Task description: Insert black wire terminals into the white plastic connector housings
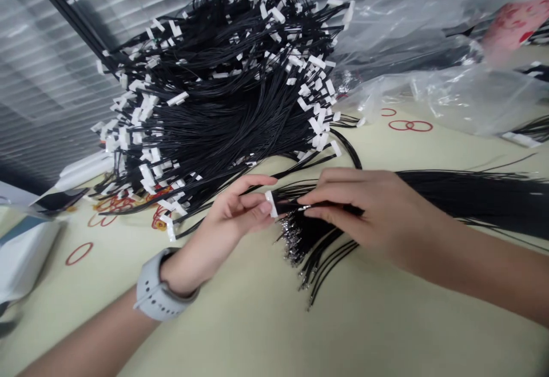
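Note:
Between its thumb and fingers, my left hand (240, 211) pinches a white connector housing (271, 203) with black wires at its right side. Just to the right, my right hand (355, 199) has its thumb and forefinger closed on a black wire, whose shiny metal terminal (303, 208) points towards the housing. Whether any wire tip sits inside the housing is too small to tell. Under my right hand lies a bundle of loose black wires (317, 239), their crimped metal ends fanned out at the left. My left wrist wears a grey watch strap (158, 288).
A tall heap of black wire harnesses (231, 102) with white connectors stands behind my hands. Clear plastic bags (463, 91) and a pink patterned object (514, 25) are at the back right. Red rubber bands (410, 126) lie about the table (386, 325). More black wires (493, 199) stretch off right.

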A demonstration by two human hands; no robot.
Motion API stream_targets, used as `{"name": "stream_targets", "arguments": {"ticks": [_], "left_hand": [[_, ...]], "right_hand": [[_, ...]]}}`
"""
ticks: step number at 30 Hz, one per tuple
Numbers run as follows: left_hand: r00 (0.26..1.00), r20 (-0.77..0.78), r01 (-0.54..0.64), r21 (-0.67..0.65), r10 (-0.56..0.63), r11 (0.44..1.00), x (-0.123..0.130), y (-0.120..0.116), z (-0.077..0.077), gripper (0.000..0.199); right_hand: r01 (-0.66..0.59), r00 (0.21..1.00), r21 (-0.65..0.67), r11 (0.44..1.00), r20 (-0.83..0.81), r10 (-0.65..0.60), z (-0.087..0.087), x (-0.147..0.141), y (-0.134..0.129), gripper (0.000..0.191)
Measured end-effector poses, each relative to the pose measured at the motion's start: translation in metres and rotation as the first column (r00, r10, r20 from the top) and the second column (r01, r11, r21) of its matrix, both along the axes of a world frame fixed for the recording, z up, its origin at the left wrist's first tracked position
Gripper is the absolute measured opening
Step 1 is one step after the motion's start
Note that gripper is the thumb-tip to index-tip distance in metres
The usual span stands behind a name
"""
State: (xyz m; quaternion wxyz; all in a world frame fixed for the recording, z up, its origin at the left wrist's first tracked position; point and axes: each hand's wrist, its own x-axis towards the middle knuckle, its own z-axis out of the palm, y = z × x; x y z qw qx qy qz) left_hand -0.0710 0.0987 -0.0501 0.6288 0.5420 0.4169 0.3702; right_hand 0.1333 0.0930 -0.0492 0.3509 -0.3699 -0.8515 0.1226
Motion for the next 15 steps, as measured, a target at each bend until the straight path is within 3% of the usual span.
{"name": "stream_targets", "arguments": {"ticks": [4,7,9,11,13,15], "left_hand": [[0.998,-0.068,0.011,0.028,-0.009,1.0,-0.009,0.003,0.01,0.019],[0.976,-0.185,0.145,0.17,-0.113,0.975,-0.016,0.005,0.018,0.034],[0.946,-0.298,0.217,0.296,-0.126,0.93,-0.02,0.007,0.021,0.037],[0.906,-0.422,0.244,0.458,-0.032,0.855,-0.023,0.009,0.021,0.029],[0.842,-0.528,0.291,0.622,0.114,0.727,-0.024,0.01,0.02,0.023],[0.777,-0.583,0.35,0.713,0.236,0.607,-0.023,0.01,0.019,0.02]], "right_hand": [[0.178,0.98,0.053,0.983,-0.097,-0.172,0.007,0.007,0.001,0.011],[0.312,0.943,0.176,0.934,-0.177,-0.282,0.014,0.009,-0.004,0.013],[0.223,0.971,0.156,0.962,-0.124,-0.205,0.016,0.008,-0.008,0.014],[0.015,1.0,0.063,0.998,0.006,-0.016,0.013,0.007,-0.011,0.015],[-0.167,0.974,-0.034,0.985,0.148,0.17,0.005,0.006,-0.012,0.017],[-0.247,0.93,-0.105,0.963,0.254,0.267,-0.003,0.007,-0.011,0.021]]}}
